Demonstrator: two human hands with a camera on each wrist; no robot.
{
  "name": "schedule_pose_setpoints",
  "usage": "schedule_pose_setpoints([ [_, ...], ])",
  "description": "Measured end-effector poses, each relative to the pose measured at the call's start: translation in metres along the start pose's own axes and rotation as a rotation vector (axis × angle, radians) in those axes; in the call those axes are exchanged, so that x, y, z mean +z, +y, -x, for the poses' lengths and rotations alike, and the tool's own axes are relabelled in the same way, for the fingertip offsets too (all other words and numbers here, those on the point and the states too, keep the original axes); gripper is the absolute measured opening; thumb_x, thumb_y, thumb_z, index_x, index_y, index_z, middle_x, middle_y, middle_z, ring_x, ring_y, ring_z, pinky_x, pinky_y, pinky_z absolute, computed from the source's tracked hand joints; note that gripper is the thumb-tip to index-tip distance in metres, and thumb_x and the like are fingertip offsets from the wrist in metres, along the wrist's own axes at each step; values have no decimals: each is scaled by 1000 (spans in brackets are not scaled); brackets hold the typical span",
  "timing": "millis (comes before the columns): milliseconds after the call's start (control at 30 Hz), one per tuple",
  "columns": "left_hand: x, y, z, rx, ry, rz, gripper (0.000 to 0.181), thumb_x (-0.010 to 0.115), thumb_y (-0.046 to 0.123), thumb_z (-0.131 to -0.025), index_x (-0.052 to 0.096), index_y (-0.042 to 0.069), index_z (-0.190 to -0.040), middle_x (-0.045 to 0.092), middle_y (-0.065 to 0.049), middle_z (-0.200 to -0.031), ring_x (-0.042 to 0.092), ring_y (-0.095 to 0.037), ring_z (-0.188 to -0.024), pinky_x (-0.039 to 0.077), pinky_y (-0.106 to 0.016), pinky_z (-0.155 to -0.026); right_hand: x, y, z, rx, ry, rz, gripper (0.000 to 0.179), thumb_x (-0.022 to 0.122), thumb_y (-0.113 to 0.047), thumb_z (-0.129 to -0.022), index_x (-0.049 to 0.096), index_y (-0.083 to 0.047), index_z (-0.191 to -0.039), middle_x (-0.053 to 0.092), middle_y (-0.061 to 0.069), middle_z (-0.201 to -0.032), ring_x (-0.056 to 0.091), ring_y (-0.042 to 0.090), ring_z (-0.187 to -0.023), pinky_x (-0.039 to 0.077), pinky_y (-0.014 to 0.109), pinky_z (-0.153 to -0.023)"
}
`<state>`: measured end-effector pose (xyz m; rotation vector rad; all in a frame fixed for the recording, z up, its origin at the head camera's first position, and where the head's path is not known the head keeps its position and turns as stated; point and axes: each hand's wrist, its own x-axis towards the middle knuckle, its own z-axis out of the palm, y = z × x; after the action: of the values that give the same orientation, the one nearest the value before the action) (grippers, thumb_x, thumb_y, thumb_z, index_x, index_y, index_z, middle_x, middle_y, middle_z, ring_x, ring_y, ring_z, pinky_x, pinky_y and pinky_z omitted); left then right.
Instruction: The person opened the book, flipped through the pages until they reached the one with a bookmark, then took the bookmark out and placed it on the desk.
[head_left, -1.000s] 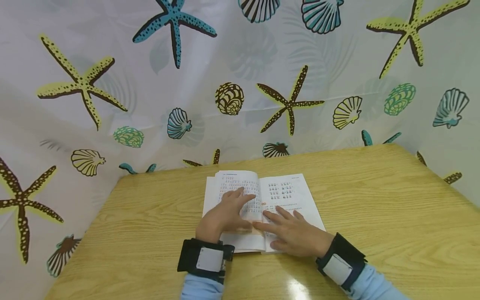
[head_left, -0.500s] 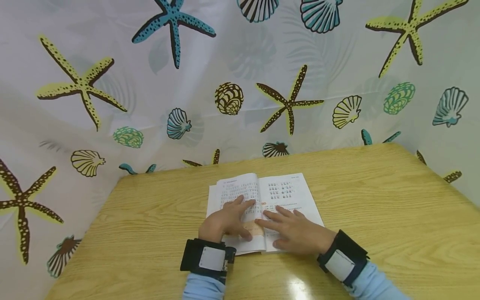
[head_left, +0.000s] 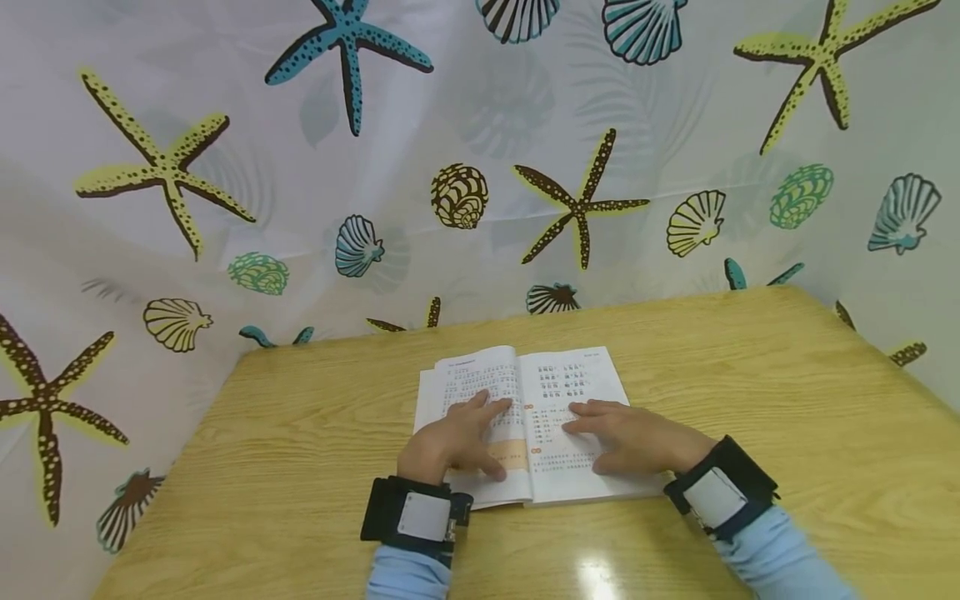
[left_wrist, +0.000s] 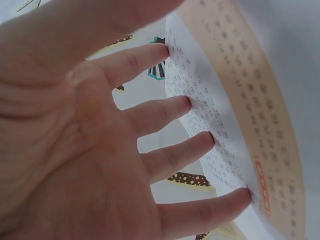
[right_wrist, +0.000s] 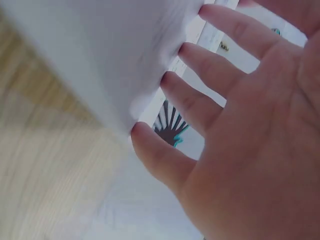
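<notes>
Kind of room unclear, only a tabletop setting: starfish-printed cloth (head_left: 480, 100) around a wooden table (head_left: 300, 433).

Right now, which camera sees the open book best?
The head view: it shows both pages of the open book spread on the table, though the left hand and right hand cover parts. The left wrist view shows only part, close up; the right wrist view, just a pale, blurred part.

Light wood-grain table (head_left: 780, 392), pale cloth (head_left: 420, 108) behind it, printed starfish (head_left: 577, 207), printed seashells (head_left: 693, 223)
</notes>
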<state>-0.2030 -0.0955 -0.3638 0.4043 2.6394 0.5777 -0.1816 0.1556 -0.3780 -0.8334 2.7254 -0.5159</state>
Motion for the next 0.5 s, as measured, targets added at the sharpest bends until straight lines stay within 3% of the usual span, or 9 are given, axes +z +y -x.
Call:
schedule_pose_setpoints([
  [233,1,-3,-1,-2,5,18,92,90,17,-76,44,23,-156,24,-9,-167,20,-38,-152,26,-60,-116,-6,13,3,33,-8,-75,53,78,-13,-86,64,-6,-136,40,22,-156,32,49,-143,30,64,-112],
  [500,1,-2,0,7,10,19,92,91,17,-75,45,22,-155,25,-10,-166,21,-40,-151,26,-63,-115,-7,22,7,-10,-2,-86,52,77,-13,-87,64,-4,-136,39,24,-156,32,49,-143,30,64,-112],
])
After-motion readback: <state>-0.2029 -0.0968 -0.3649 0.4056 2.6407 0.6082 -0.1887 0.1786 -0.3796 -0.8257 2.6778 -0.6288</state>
